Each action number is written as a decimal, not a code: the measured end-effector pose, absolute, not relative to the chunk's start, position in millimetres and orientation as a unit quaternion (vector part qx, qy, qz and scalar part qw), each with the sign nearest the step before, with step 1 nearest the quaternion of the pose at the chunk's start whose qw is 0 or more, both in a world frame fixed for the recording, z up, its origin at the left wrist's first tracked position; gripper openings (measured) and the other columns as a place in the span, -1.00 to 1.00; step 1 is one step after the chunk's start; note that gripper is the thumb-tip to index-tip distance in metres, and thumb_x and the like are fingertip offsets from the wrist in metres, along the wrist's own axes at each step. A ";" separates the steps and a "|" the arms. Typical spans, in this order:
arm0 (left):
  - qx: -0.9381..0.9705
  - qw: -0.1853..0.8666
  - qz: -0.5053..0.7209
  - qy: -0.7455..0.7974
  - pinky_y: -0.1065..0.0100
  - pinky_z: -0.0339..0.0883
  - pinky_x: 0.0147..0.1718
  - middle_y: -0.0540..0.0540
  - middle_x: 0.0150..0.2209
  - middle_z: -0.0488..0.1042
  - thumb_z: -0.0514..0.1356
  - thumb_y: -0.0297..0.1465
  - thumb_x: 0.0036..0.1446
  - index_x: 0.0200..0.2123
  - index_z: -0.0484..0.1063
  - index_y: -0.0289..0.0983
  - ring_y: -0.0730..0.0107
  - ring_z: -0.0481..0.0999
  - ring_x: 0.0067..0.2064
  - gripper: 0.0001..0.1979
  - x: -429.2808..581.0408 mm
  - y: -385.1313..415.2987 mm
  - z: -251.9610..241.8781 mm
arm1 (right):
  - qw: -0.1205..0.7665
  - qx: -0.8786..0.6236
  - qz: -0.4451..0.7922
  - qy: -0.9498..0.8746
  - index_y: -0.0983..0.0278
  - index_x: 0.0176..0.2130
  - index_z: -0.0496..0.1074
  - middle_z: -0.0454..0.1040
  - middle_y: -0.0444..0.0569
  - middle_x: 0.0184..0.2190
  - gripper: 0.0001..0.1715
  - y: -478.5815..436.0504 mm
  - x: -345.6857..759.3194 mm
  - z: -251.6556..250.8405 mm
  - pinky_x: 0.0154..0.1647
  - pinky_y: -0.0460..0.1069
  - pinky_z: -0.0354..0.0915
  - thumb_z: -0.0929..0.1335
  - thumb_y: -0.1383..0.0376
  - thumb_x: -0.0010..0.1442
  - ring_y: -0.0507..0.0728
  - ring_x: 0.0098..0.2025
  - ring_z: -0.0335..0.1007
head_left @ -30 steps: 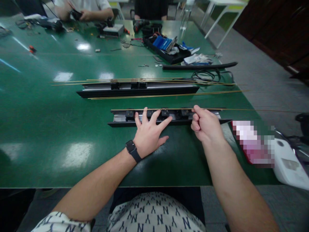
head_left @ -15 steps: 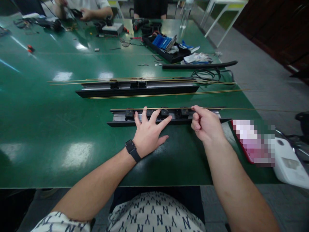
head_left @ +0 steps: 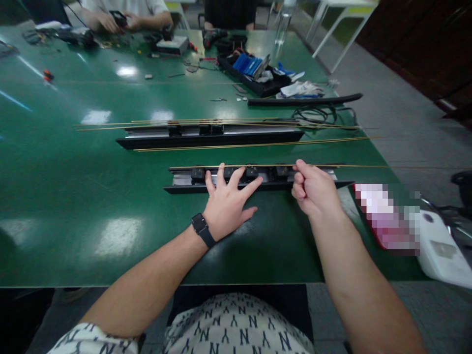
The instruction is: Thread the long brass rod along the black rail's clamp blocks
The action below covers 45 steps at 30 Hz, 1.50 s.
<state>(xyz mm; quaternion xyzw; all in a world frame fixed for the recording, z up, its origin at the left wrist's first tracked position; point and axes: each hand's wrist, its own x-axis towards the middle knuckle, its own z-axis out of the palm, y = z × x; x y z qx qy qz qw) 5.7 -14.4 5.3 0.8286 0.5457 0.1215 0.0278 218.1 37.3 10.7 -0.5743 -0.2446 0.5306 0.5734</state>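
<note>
A black rail with a silvery inner channel (head_left: 184,188) lies lengthwise in front of me. Several small black blocks (head_left: 198,174) sit inside it. My left hand (head_left: 226,206), with a watch on its wrist, rests over the rail with fingers spread, fingertips among the blocks. At the rail's right part, my right hand (head_left: 315,189) is closed, thumb and forefinger pinching a thin brass-coloured rod (head_left: 363,166). The rod runs along the rail's far edge and sticks out past its right end. My fingers hide part of the rail and blocks.
Beyond lies a second black rail (head_left: 206,141) with several thin rods (head_left: 250,144) on and beside it. Further back are a black tray (head_left: 263,87), gloves (head_left: 300,89) and a black strip (head_left: 306,101). A white device (head_left: 442,250) is at right. A co-worker's hands (head_left: 118,22) hold something dark.
My right hand has shifted very slightly, and the rod's right end sits a touch higher. My left hand stays put. Across the table the co-worker's hands have come closer together around a dark object.
</note>
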 end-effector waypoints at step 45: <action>0.829 0.024 0.125 0.544 -0.55 -0.23 0.26 -0.12 0.42 0.10 0.37 -0.12 0.11 0.36 0.21 0.16 -0.51 -0.11 0.43 -0.23 5.6 -14.0 4.4 | 0.569 -0.572 0.536 -0.246 0.27 -0.39 0.37 0.25 -0.27 -0.70 -0.74 37.0 217.6 11.7 -0.88 -0.20 -0.09 0.48 0.24 0.21 -0.11 -0.83 0.01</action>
